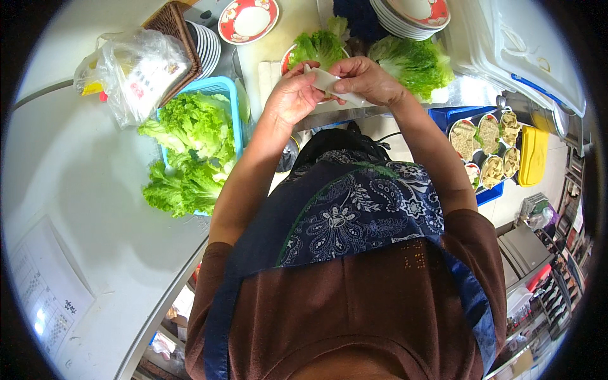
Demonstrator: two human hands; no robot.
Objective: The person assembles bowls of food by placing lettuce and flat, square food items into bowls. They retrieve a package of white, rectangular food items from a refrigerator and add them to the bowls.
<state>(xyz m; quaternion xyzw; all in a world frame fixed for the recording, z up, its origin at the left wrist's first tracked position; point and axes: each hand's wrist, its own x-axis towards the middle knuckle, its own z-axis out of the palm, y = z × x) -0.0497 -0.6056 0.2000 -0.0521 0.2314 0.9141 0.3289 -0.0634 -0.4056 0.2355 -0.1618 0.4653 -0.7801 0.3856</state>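
Observation:
Both my hands meet over the near edge of the cutting board. Between them is a thin, pale, flat piece of food (327,81), its kind unclear. My left hand (298,92) pinches its left end, and my right hand (366,81) grips its right part between thumb and fingers. Just beyond them, lettuce leaves (318,47) lie in a red-rimmed bowl (285,64) that my hands partly hide. White blocks or strips (269,78) rest on the board left of the bowl. More lettuce (413,64) lies to the right of my right hand.
A light-blue plastic basket (236,118) of lettuce stands at left, near a plastic bag (135,71) and a brown wicker basket (183,38). A red patterned plate (248,21) and stacked bowls (413,31) stand behind. Filled bowls (491,171) sit low at right beside a yellow lid (533,156).

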